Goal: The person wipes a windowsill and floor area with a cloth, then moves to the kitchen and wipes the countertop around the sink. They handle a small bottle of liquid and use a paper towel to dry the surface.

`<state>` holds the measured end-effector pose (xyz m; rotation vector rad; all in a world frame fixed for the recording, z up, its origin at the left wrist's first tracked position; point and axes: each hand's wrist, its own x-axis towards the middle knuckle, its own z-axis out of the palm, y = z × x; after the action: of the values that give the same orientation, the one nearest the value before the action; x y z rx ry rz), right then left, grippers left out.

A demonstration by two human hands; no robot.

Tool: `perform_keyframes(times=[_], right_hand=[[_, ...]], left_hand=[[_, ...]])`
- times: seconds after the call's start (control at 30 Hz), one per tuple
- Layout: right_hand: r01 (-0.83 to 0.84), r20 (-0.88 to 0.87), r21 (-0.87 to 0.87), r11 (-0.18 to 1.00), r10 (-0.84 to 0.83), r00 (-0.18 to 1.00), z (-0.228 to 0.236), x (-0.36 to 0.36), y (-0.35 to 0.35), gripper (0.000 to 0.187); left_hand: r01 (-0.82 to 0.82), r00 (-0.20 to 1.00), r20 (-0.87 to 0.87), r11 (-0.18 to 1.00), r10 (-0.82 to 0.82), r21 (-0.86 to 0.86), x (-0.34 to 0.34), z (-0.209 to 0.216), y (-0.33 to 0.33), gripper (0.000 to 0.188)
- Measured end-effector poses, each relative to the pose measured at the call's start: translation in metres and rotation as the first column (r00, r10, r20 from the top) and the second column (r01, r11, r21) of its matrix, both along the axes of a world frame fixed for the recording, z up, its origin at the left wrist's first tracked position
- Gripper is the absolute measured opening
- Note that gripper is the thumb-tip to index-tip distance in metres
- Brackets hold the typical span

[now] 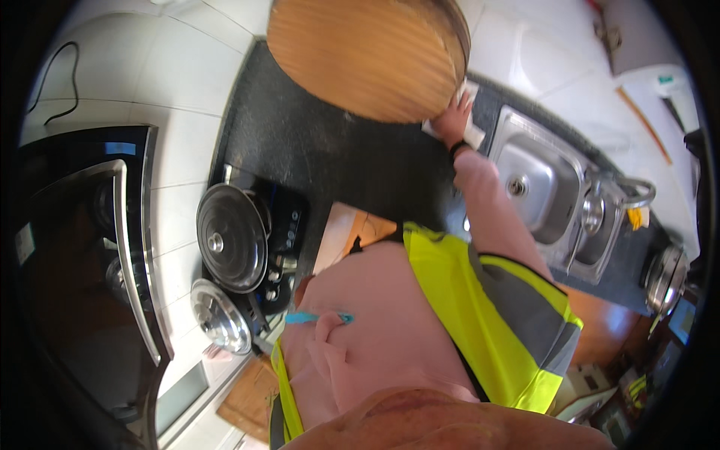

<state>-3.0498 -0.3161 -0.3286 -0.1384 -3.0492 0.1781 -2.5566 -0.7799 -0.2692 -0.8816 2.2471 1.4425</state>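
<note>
My right hand (452, 122) is pressed down on a white cloth (474, 136) on the dark countertop (360, 161). It wears a dark band at the wrist, and its fingers curve over the cloth, whose ends stick out on both sides. Just left of the hand, at the back, is a large round wooden board (367, 56), its edge close to my fingertips. Of my left hand only a small patch of skin (302, 287) shows beside my pink top, near the stove; its fingers are hidden.
To the right is a steel double sink (536, 169) with a tap (637, 193) and a ladle (592, 214). On the left, a dark lidded pan (232, 238) and a steel-lidded pan (220, 319) stand by the stove (283, 217). A black glass-fronted appliance (75, 247) is farther left.
</note>
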Motion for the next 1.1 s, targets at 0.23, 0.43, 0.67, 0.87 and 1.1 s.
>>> perform_keyframes(times=[0.23, 0.43, 0.67, 0.87, 1.1], right_hand=[[-0.125, -0.121, -0.176, 0.976, 0.104, 0.987, 0.011, 0.038, -0.023, 0.078], [-0.145, -0.075, -0.182, 0.973, 0.134, 0.988, 0.015, 0.089, -0.032, 0.079], [-0.285, 0.006, -0.152, 0.946, 0.289, 0.957, 0.025, 0.183, -0.039, 0.08], [-0.398, 0.011, -0.179, 0.9, 0.407, 0.914, 0.031, 0.264, -0.041, 0.081], [-0.376, -0.046, -0.172, 0.91, 0.374, 0.926, 0.03, 0.317, -0.02, 0.082]], left_hand=[[-0.05, 0.998, -0.03, 0.999, 0.05, 0.012, -0.031, -0.01, 0.005, 0.036], [-0.047, 0.997, -0.067, 0.998, 0.048, 0.029, -0.036, -0.014, 0.005, 0.037], [-0.003, 0.994, -0.109, 0.998, 0.01, 0.063, -0.029, -0.025, 0.003, 0.037], [0.055, 0.989, -0.141, 0.993, -0.039, 0.109, -0.027, -0.037, 0.009, 0.038], [0.143, 0.979, -0.167, 0.977, -0.116, 0.159, -0.017, -0.046, 0.016, 0.038]])
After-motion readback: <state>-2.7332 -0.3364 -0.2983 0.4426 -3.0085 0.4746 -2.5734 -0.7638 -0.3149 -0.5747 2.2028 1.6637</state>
